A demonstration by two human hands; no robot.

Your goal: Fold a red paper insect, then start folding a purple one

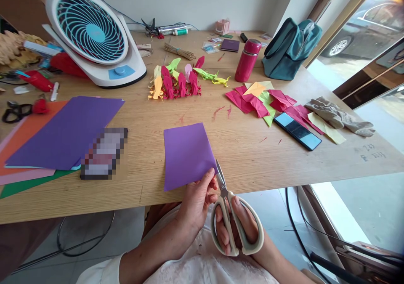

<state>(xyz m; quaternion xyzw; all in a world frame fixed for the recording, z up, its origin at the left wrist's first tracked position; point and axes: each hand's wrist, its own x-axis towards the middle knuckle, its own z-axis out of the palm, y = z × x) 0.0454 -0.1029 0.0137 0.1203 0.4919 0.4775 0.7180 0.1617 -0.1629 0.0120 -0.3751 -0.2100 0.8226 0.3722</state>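
A purple sheet of paper [187, 155] extends over the table's front edge, pinched at its near right corner by my left hand [200, 197]. My left thumb lies on top, with the other fingers curled beneath. My right hand [238, 225] grips a pair of scissors [224, 193] with cream handles, fingers through both loops. The blades point away from me and sit at the right edge of the purple sheet, close to my left fingertips. Whether the blades are touching the paper there, I cannot tell.
Left are stacked coloured sheets [66, 132], a blurred phone-like object [104, 153], black-handled scissors [15, 111] and a fan [94, 35]. Folded paper figures [176, 82] stand mid-table. Right are folded papers [249, 101], a phone [297, 131], gloves [341, 115], a red flask [248, 61] and a teal bag [290, 50].
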